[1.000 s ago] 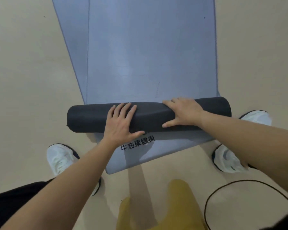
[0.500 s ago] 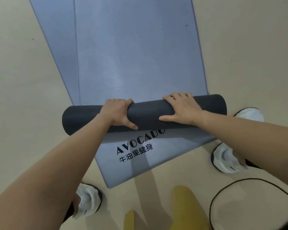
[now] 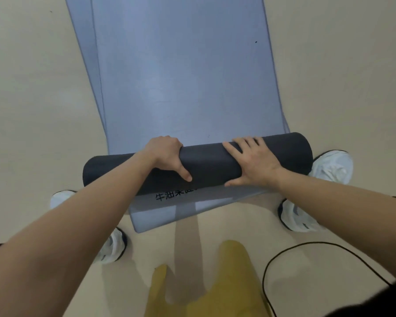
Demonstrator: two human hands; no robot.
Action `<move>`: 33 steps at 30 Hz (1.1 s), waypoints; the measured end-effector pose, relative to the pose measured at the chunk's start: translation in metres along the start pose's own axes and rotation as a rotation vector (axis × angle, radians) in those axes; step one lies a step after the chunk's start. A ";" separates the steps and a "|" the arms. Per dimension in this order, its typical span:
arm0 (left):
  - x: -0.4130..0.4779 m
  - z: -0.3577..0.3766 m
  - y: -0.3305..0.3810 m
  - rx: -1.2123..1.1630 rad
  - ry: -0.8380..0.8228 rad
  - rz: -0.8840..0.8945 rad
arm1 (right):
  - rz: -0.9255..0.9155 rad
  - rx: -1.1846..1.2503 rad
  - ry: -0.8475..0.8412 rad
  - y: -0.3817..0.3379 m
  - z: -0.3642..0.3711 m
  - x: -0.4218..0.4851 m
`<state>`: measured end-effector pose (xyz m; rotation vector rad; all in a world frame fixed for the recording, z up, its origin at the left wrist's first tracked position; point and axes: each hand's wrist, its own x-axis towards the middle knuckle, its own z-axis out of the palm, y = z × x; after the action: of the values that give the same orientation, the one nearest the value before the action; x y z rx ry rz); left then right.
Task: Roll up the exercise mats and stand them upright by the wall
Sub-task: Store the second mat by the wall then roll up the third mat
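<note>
A blue-grey exercise mat [image 3: 181, 76] lies flat on the floor and runs away from me. Its near end is wound into a dark roll [image 3: 210, 165] lying crosswise. My left hand [image 3: 167, 156] curls over the far side of the roll, with the thumb pressed on the near side. My right hand [image 3: 252, 161] lies spread across the top of the roll further right, thumb hooked at its lower edge. A second blue-grey mat [image 3: 169, 213] with black printed characters sticks out beneath the roll toward me.
White shoes stand on the beige floor on the left [image 3: 111, 245] and on the right [image 3: 295, 216], close to the ends of the roll. A black cable [image 3: 268, 264] loops at the lower right. Yellow cloth [image 3: 226, 282] hangs at the bottom centre.
My left hand went from flat on top of the roll to curled over its far side. The roll now covers the upper printed line that showed half a second ago.
</note>
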<state>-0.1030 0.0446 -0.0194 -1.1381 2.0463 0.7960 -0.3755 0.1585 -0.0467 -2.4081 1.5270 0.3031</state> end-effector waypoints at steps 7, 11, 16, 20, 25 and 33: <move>-0.017 0.029 -0.016 -0.171 0.161 -0.003 | -0.037 0.171 -0.294 0.023 -0.027 0.051; -0.034 0.056 -0.017 0.055 0.417 0.023 | 0.023 0.408 -0.544 0.040 -0.046 0.093; -0.028 0.080 0.004 0.131 0.500 -0.130 | 0.076 0.260 -0.524 0.048 -0.045 0.107; -0.012 0.066 -0.009 0.047 0.522 -0.108 | 0.193 0.133 -0.221 0.043 -0.043 0.090; 0.004 0.026 -0.034 -0.070 0.427 -0.049 | -0.031 0.017 0.158 0.010 -0.019 0.059; 0.012 -0.006 -0.045 -0.059 0.435 0.026 | -0.027 -0.136 -0.056 0.017 -0.023 0.079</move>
<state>-0.0694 0.0147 -0.0339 -1.4176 2.4064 0.6659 -0.3568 0.0769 -0.0522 -2.4987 1.4935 0.4790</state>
